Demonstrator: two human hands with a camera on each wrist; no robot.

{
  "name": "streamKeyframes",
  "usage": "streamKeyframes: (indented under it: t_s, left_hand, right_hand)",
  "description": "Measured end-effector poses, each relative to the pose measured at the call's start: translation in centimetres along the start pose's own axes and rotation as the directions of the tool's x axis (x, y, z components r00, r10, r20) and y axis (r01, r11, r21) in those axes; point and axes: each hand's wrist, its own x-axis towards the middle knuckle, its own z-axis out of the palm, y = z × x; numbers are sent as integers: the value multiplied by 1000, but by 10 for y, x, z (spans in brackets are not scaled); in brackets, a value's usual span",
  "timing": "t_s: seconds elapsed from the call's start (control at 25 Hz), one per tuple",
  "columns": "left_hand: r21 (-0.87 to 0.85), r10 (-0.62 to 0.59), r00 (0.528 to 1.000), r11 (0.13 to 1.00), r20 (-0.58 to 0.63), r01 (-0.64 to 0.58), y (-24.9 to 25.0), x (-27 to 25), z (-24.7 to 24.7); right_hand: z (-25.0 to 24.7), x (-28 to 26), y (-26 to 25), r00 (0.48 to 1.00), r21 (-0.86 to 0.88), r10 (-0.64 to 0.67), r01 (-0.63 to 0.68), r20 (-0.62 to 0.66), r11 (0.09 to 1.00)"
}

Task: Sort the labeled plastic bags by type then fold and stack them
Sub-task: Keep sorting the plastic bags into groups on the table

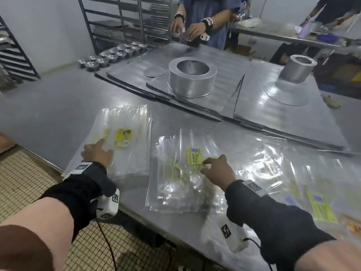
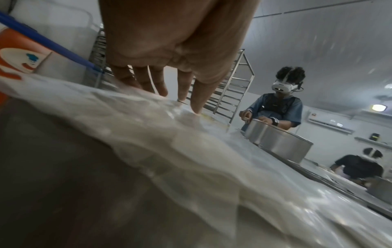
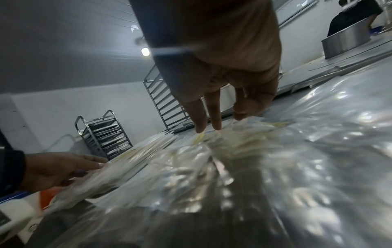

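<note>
Two stacks of clear labeled bags lie on the steel counter (image 1: 58, 106), and both hands are on them, one to each. Nearest the edge, the right hand (image 1: 217, 171) rests on the crumpled right stack (image 1: 181, 178), fingers straight and pointing down onto the film just beside the yellow-green label (image 1: 194, 155); its grip is loose, pressing and not pinching, as the right wrist view bears out, where the fingertips (image 3: 200, 129) touch the plastic. To the left, the left hand (image 1: 97, 153) lies flat on the tidier left stack (image 1: 125, 137), fingers spread and straight beside its yellow label (image 1: 123, 137), so that grip is also wide and holds nothing. More loose bags (image 1: 293, 173) spread away to the right, unsorted as far as I can judge. My guess is the step is squaring and flattening each pile. To do it well, I would press the air out from the middle toward the open ends, keep the labels lined up face-up so the types stay readable, and hold the left pile still, since slick film slides easily on polished steel. Farther back stand a wide round tin (image 1: 192, 77), metal sheets and small cups (image 1: 113, 55), well apart from the work, and another person (image 1: 205, 16) at the far side.
</note>
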Motion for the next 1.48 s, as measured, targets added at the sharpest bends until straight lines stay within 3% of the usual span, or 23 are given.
streamKeyframes:
  t_s: [0.2, 0.44, 0.64, 0.8, 0.96, 1.04, 1.12, 1.24, 1.36, 1.48]
  left_hand:
    - [149, 39, 998, 988, -53, -30, 25, -24, 7]
    - [46, 251, 967, 966, 49, -253, 90, -98, 42]
    - [-168, 469, 869, 880, 161, -444, 148, -191, 82]
    - [-419, 548, 771, 814, 323, -403, 182, -264, 118]
    - [-384, 530, 692, 844, 490, -375, 196, -314, 152]
    - [-316, 495, 660, 869, 565, -381, 202, -329, 167]
    - [-272, 460, 670, 887, 582, -372, 206, -338, 180]
    - [-281, 422, 763, 905, 490, -320, 210, -344, 191]
    - [-263, 292, 840, 947, 457, -186, 209, -350, 193]
    - [-434, 249, 863, 900, 440, -38, 202, -353, 200]
  right_hand:
    - [-8, -4, 18, 999, -92, -41, 40, -8, 995]
    - [-40, -25, 76, 999, -16, -53, 53, 6, 998]
    - [-73, -48, 154, 999, 12, -39, 39, 2, 999]
    - [-90, -66, 215, 999, -60, -36, 37, 7, 998]
    - [-87, -74, 271, 997, -263, 15, 7, 81, 965]
    - [-84, -77, 290, 992, -252, 12, 20, 123, 968]
    - [-83, -78, 301, 989, -197, 13, 17, 150, 980]
    - [-82, -75, 302, 993, -208, -28, 52, 116, 977]
    - [-82, -71, 301, 996, -234, -44, 62, 81, 970]
    - [-81, -69, 300, 995, -218, -44, 63, 91, 974]
